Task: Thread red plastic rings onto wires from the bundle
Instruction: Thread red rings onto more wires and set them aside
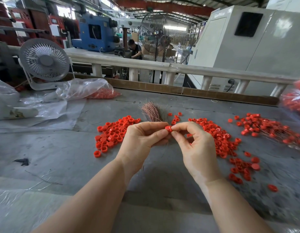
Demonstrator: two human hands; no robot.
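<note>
Across the grey table (45, 148), loose red rings lie in two piles, an unthreaded one (114, 132) to the left and another (218, 137) to the right, with the wire bundle (151, 113) between them, apparently so that both supplies stay within reach of either hand. At the far right, rings already strung on wires (272, 132) lie apart, presumably to keep finished work separate. Above the table's centre, the left hand (142, 137) and right hand (194, 140) both pinch one red ring (168, 128), each grip clenched on it at the fingertips, likely to steady it while a thin wire (168, 140) passes through.
</note>
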